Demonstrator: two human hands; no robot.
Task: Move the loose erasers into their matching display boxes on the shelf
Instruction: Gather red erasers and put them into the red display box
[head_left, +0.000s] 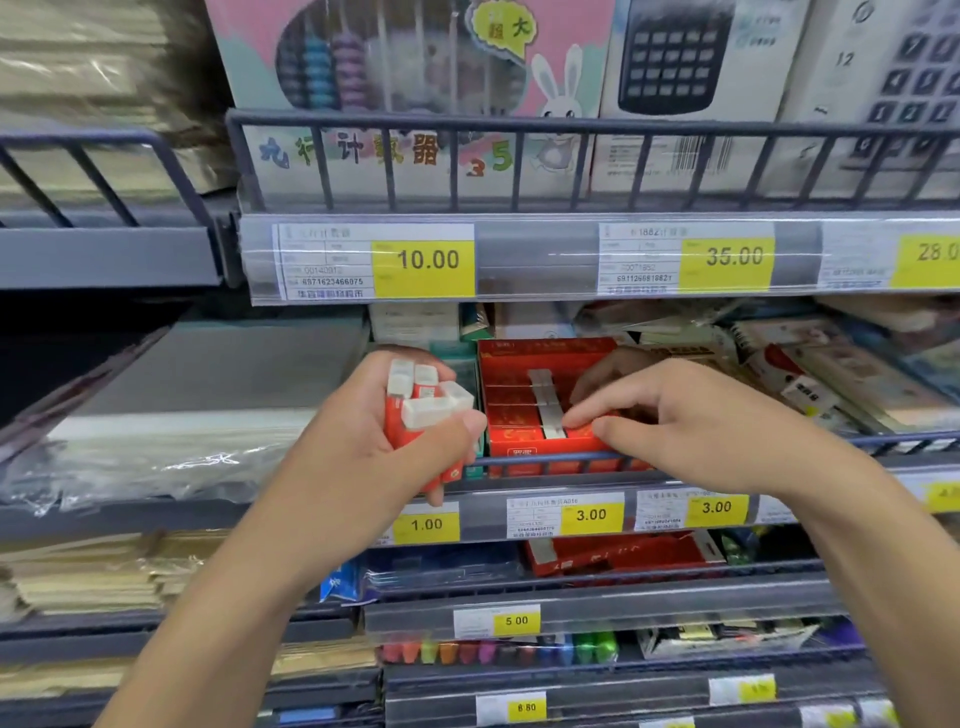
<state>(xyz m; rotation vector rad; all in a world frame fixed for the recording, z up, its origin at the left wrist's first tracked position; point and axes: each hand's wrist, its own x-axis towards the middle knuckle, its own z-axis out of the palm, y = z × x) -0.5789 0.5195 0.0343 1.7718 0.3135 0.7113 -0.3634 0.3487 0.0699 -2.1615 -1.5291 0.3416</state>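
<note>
My left hand (395, 441) grips a bundle of several erasers (423, 397) with white ends and red-orange sleeves, held just left of a red display box (524, 374) on the middle shelf. The box holds rows of red-sleeved erasers with a grey strip down its middle. My right hand (691, 421) reaches into the box's front right corner, with thumb and forefinger pinched on a red eraser (584, 428) at the front row. Part of that eraser is hidden by my fingers.
A dark wire rail (550, 460) runs along the shelf front, below my hands. Price tags (592, 514) line the shelf edge. Packaged stationery (810, 374) crowds the right; plastic-wrapped paper (171, 441) lies left. Boxed calculators (685, 67) stand on the upper shelf. Another red box (623, 553) sits below.
</note>
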